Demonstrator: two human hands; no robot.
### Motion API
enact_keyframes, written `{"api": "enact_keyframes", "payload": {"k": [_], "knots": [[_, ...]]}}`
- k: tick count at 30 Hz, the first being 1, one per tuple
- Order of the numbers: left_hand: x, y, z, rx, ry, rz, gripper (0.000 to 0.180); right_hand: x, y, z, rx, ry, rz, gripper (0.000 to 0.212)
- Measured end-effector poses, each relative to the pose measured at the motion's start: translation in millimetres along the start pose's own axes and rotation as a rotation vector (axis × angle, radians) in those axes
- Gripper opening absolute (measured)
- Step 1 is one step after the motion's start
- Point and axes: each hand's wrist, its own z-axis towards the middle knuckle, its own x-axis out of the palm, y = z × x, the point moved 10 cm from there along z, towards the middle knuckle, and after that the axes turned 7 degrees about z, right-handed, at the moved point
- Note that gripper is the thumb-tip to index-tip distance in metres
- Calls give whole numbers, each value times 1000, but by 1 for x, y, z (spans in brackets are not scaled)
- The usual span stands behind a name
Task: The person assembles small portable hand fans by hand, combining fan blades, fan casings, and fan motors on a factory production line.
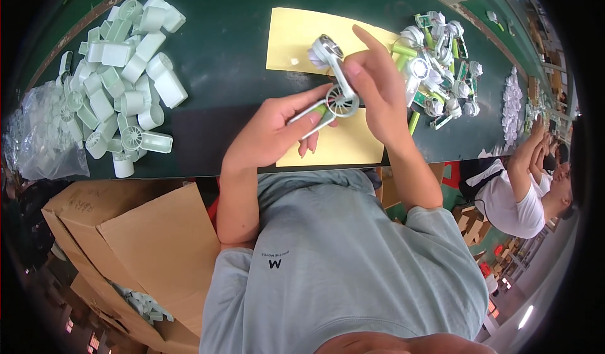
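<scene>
Over the table, my left hand (pixel 265 130) is closed around the handle of a pale green fan housing (pixel 342 103). Its round end has spoked vents, and a bit of bright green shows by the handle. A narrow fan piece (pixel 328 49) with a round end and white part rises from the housing's vented end. My right hand (pixel 378 92) has its thumb against this piece, its index finger stretched upward. The other right fingers are partly hidden. Whether the two pieces are joined, I cannot tell. Beneath them lie yellow sheets (pixel 353 146).
A heap of pale green housings (pixel 116 54) covers the table's left, beside a clear plastic bag (pixel 47 133). Fan motors with circuit boards and green cells (pixel 435 70) are piled right. A white row of parts (pixel 512 108) lies farther right. Below stands a cardboard box (pixel 154 228). Another person (pixel 520 196) sits right.
</scene>
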Motion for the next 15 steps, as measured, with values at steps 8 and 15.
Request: {"api": "enact_keyframes", "payload": {"k": [8, 15], "knots": [[-74, -31, -14, 376, -418, -210, 39, 55, -4, -32, -195, 265, -368, 15], [-89, -9, -19, 266, -688, -160, 37, 104, -2, -51, -242, 274, -740, 28]]}}
